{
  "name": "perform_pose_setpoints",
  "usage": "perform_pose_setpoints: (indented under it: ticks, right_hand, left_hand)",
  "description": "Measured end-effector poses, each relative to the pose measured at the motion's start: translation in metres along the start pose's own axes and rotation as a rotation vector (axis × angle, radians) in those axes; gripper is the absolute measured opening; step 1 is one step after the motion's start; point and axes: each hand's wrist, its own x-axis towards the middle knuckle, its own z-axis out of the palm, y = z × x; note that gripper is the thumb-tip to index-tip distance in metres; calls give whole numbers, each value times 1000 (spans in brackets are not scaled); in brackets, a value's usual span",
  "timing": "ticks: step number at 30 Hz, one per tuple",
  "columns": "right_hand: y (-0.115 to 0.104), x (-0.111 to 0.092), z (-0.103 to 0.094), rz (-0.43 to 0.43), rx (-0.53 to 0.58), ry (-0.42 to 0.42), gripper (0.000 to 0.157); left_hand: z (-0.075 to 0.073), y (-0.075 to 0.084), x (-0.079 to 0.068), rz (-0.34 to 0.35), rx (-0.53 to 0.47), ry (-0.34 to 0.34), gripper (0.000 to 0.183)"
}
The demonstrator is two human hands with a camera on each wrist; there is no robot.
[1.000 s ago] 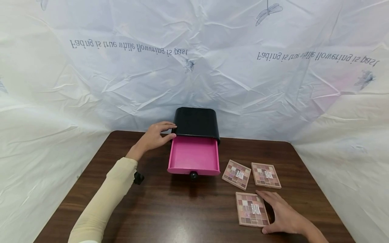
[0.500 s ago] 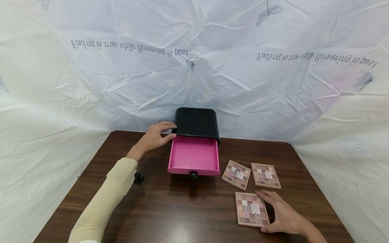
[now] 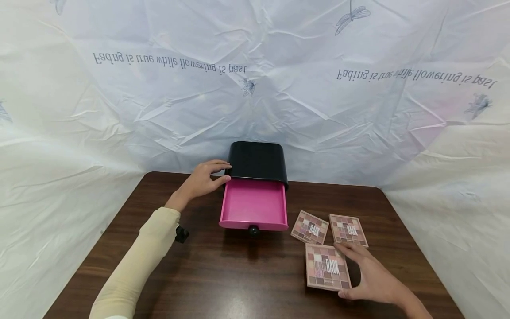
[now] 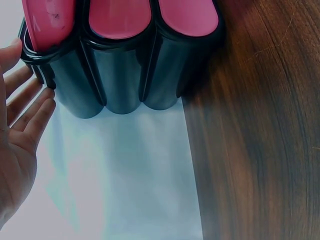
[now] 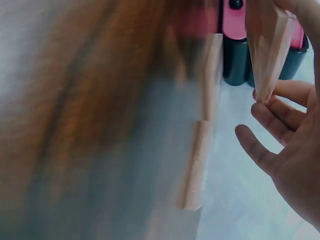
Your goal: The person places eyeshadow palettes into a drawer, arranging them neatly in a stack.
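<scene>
My right hand (image 3: 372, 277) pinches an eyeshadow palette (image 3: 326, 268) by its right side, thumb at the near corner and fingers at the far one. Raised off the table, the palette shows its edge (image 5: 270, 45) in the right wrist view. My left hand (image 3: 203, 178) touches the left side of a black drawer organizer (image 3: 256, 159) with its fingers extended. The organizer's pink top drawer (image 3: 255, 204) is pulled out, with a black knob in front and nothing inside. In the left wrist view, three stacked drawer sections (image 4: 120, 70) show.
Two more palettes lie to the right of the drawer, a tilted one (image 3: 310, 228) and another (image 3: 348, 230) beside it. The brown wooden table (image 3: 223, 274) meets a white printed sheet (image 3: 255, 102) behind the organizer. A black wrist device (image 3: 182, 234) sits on the left forearm.
The right hand has lifted the nearest palette off the table and shifted it slightly forward; it now overlaps the tilted one in the head view. The left hand and the drawer stay put.
</scene>
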Motion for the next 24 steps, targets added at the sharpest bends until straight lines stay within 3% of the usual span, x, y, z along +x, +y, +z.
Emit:
perform_pose_setpoints:
  ticks: [18,24]
  right_hand:
    - [-23,40,-44,-109,-87,218,119]
    - [-35,59,-54,-154,-80,256,119]
  left_hand:
    - [-1,2,0,-19,-14,-10,44]
    - [-1,2,0,-15,-17,-2,44]
